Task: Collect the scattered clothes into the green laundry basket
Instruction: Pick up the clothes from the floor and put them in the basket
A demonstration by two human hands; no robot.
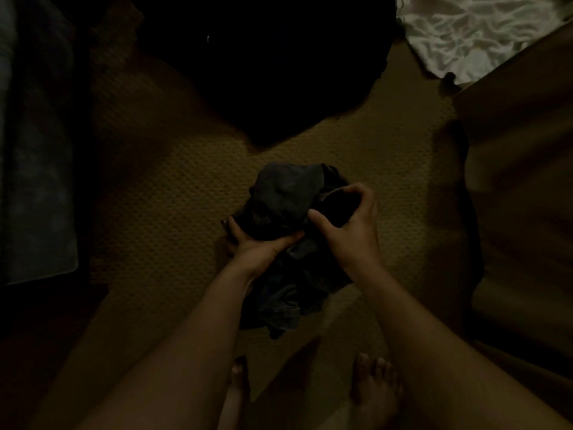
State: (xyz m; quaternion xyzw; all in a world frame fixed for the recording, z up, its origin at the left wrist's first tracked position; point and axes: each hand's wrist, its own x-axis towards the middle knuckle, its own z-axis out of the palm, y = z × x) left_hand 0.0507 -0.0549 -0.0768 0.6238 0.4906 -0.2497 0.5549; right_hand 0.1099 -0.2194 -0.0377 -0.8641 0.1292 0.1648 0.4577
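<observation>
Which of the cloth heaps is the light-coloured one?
The crumpled white cloth at top right; the held bundle and the black heap are dark.

Both forearms bare, reaching forward and down, converging toward the middle of the view. Left hand [262,246]: cupped from below, fingers curled round the left side of a dark garment [285,193], thumb lying across its near side. Right hand [353,231]: back up, thumb and curled fingers pinching a fold of it. Hands just beside each other. 2 bare feet [375,389] below.
</observation>
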